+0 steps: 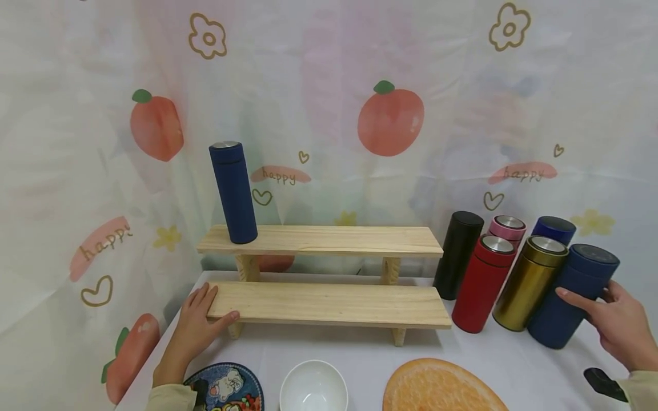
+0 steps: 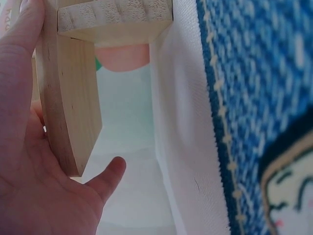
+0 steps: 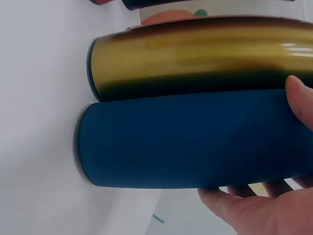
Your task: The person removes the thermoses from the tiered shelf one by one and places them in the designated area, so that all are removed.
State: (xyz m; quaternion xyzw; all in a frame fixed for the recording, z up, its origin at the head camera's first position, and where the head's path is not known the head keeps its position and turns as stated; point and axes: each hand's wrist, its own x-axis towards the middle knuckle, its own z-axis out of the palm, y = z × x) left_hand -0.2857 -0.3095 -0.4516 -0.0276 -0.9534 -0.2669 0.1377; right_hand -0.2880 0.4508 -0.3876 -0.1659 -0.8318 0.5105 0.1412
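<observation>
My right hand [image 1: 619,322] grips a dark blue thermos flask [image 1: 573,297] at the right. The thumb lies across its near side and the other fingers are round its far side. In the right wrist view, the flask's base is close to the white cloth, alongside a gold flask [image 3: 190,58]. At the left, my left hand [image 1: 192,331] rests with fairly straight fingers on the left end of the lower board of a two-step wooden shelf [image 1: 329,302]. Its thumb lies along the front edge; in the left wrist view, one finger [image 2: 113,171] sticks out beyond the wood.
A slim blue flask [image 1: 233,194] stands on the upper board's left end. Red [image 1: 483,285], black [image 1: 459,257], pink [image 1: 508,227] and blue-lidded [image 1: 555,227] flasks cluster beside the gold one. In front are a white bowl [image 1: 313,388], an orange round mat [image 1: 437,388] and a denim-patterned mat [image 1: 226,382].
</observation>
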